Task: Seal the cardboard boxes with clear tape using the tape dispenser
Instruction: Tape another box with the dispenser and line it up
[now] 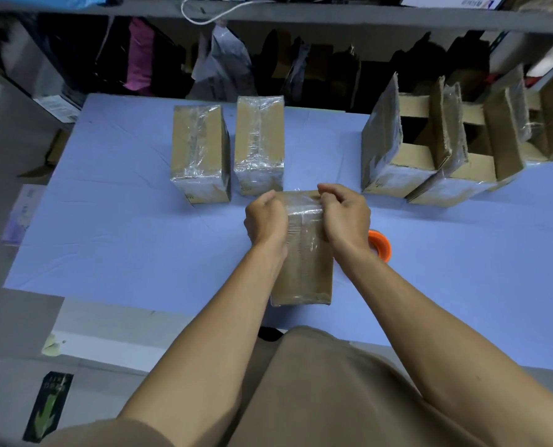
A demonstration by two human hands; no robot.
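A closed cardboard box [304, 269] lies lengthwise in front of me on the blue table [114, 240], with clear tape running over its top. My left hand [263, 219] presses on the box's far left edge, fingers curled. My right hand [346, 214] grips the far right edge, its fingers pinching the clear tape at the far end. The orange tape dispenser [381, 248] rests on the table just right of the box, partly hidden behind my right wrist.
Two taped boxes [199, 153] [259, 141] stand behind the one I hold. At the back right stand several boxes with open flaps [429, 146]. A grey shelf with dark bags runs behind the table. Floor lies to the left.
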